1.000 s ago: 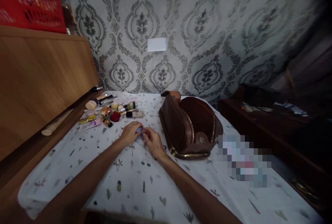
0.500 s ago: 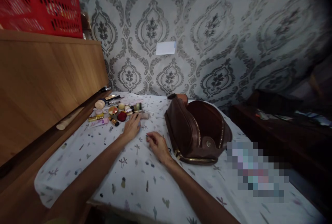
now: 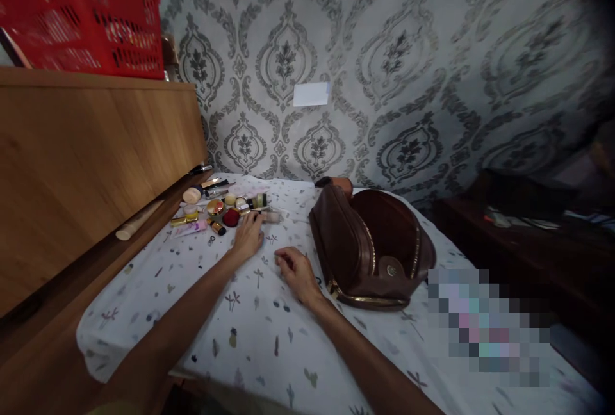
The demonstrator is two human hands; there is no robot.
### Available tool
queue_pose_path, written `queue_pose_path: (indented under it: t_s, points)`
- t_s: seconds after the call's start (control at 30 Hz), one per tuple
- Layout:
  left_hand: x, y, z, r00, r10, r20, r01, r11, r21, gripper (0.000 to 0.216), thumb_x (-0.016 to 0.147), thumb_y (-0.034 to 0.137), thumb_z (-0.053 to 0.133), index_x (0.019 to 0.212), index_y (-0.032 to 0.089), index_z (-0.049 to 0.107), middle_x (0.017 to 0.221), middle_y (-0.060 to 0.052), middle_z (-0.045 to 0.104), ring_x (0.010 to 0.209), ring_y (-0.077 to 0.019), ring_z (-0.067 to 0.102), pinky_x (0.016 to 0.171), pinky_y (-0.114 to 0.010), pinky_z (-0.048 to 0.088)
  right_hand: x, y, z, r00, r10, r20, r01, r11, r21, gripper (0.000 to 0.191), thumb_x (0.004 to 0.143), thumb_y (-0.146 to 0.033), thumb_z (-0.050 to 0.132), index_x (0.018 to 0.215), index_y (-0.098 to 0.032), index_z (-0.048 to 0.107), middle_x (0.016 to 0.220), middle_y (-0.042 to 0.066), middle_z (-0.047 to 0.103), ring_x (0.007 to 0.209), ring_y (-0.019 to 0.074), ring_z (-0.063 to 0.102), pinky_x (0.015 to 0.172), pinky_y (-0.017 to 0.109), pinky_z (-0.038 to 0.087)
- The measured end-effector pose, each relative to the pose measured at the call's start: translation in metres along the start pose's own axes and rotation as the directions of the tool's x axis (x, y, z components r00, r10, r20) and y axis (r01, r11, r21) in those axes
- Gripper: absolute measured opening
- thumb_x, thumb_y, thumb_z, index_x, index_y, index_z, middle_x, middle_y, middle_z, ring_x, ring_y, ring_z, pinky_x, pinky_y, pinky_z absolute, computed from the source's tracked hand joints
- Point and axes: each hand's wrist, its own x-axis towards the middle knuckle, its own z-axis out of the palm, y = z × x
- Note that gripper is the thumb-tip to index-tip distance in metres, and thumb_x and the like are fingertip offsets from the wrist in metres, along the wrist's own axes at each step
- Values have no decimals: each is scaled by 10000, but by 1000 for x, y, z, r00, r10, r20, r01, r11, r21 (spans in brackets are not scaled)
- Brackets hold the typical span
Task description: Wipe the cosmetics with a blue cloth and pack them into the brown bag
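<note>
My left hand lies palm down on the printed cloth at the near edge of a cluster of cosmetics: small bottles, tubes, compacts and a red round piece. Its fingertips reach a pale tube; whether anything is under the palm is hidden. My right hand rests on the cloth a little nearer me, fingers curled in, just left of an open brown leather bag with a gold zip. Nothing shows clearly in that hand.
The white printed cloth covers the table. A wooden cabinet stands along the left with a red plastic crate on top. Patterned wallpaper is behind. A dark low shelf sits to the right.
Both hands were together around a small blue item near the middle. They have parted: the left hand moved up to the cosmetics and the right stayed on the cloth. The view shifted left.
</note>
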Motion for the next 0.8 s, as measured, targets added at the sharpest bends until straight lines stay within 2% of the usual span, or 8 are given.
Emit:
queue_pose_path:
  t_s: [0.13,0.2,0.33,0.43,0.5,0.57,0.8]
  points:
    - [2,-1,4,998,-46,-42,45,998,-34,587,816,85,532,1395,176,499,1512,-169,409,1409,-336,378,1109,-500,401,1,0,-1,1000,-18,7,19,1000,-24,202,844,-178,528,951,-180,698,819,40,673,723,166,599,691,285,466]
    - [2,-2,5,997,-48,-55,45,997,-64,584,800,75,540,1374,183,523,1496,-161,438,1399,-331,396,1118,-500,391,1,1,-1,1000,-14,12,15,999,-37,196,840,-169,538,949,-176,701,829,42,672,723,164,593,701,288,464]
    - [4,-9,1,996,-28,-89,14,989,-150,527,754,48,537,1254,200,610,1352,-102,590,1310,-273,491,1120,-430,401,1,-1,1,1000,8,5,-8,999,-48,196,832,-127,547,941,-173,704,830,39,664,727,157,586,711,284,460]
    - [7,-15,-4,990,-51,-133,19,973,-230,476,753,65,490,1189,199,626,1150,-71,682,1146,-238,596,1028,-399,470,0,-5,1,1000,17,2,-17,999,-48,195,829,-103,550,927,-176,702,828,32,651,736,150,580,710,271,458]
    - [9,-18,-5,986,-80,-149,36,960,-278,428,768,103,463,1154,192,626,996,-56,696,961,-226,647,881,-375,527,0,-8,1,1000,31,2,-31,999,-45,194,823,-89,560,923,-176,701,826,27,644,736,146,577,710,265,458]
    - [11,-19,-5,984,-86,-153,35,950,-310,377,759,136,466,1092,188,636,921,-45,687,859,-218,646,798,-353,526,0,-10,0,999,39,0,-39,998,-44,196,814,-74,572,918,-180,701,829,22,642,740,143,575,717,262,461]
    - [10,-16,-5,984,-73,-164,11,936,-352,317,746,218,479,1019,211,641,901,-50,678,852,-236,641,760,-360,507,-1,-13,-2,999,52,-15,-53,997,-49,198,814,-54,587,910,-183,703,865,25,648,789,144,590,779,272,472]
